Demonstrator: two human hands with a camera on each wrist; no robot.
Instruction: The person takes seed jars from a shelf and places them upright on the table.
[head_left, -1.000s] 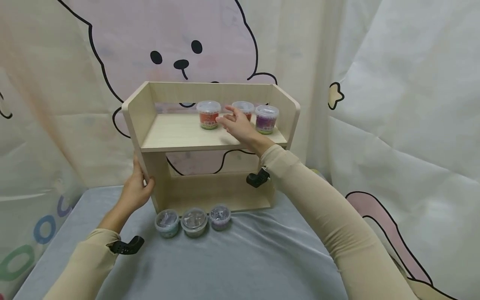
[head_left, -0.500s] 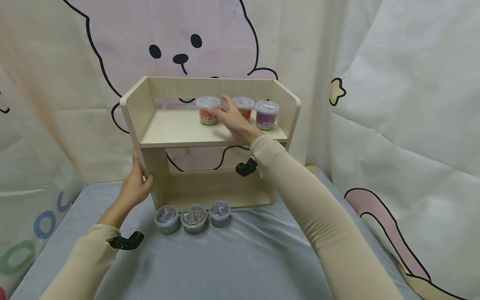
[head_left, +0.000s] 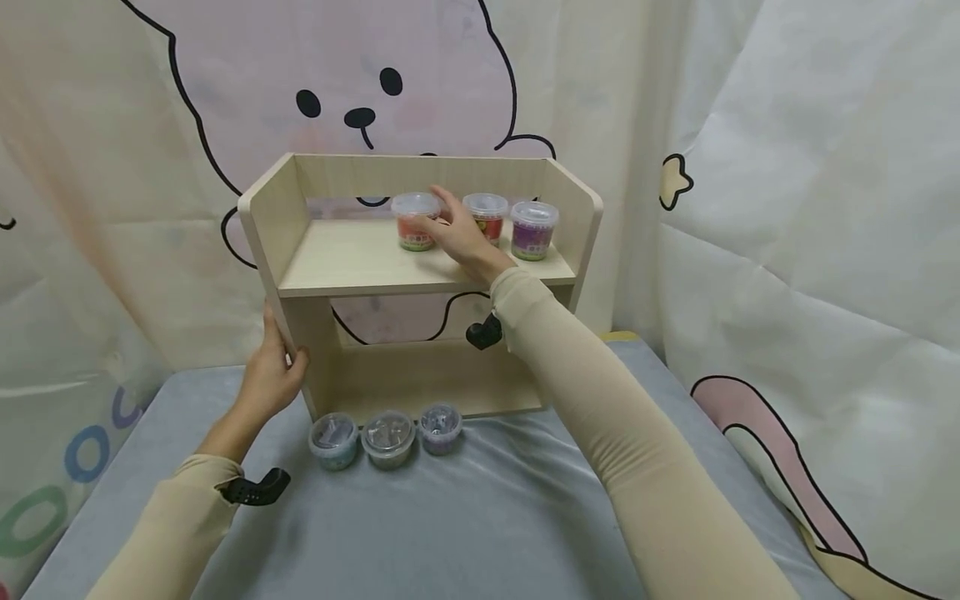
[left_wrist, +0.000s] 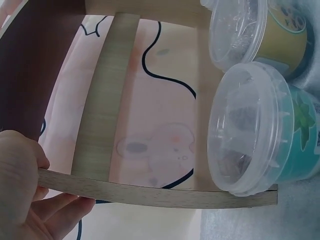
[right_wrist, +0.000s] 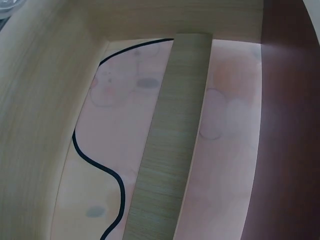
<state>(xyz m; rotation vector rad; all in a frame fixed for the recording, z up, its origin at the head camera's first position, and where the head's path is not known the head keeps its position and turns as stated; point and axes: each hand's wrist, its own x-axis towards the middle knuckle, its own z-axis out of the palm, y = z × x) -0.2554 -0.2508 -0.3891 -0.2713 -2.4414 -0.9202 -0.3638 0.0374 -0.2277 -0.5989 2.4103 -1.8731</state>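
Observation:
A two-tier light wooden shelf stands on the table. My left hand grips the edge of its left side panel, thumb on the near face; the left wrist view shows this closely. On the upper tier, my right hand has its thumb across the front of a clear-lidded tub with an orange-red label, fingers at its right and back. Right of that hand stand a red-labelled tub and a purple-labelled tub. The right wrist view shows neither hand nor tub.
Below the shelf's front, three lidded tubs stand in a row: teal, brownish-yellow and pale purple. A grey-blue cloth covers the table. A printed curtain hangs behind.
My right hand has moved left, from beside the orange-red tub to around its front and right side. The tubs keep their places. My left hand stays on the side panel.

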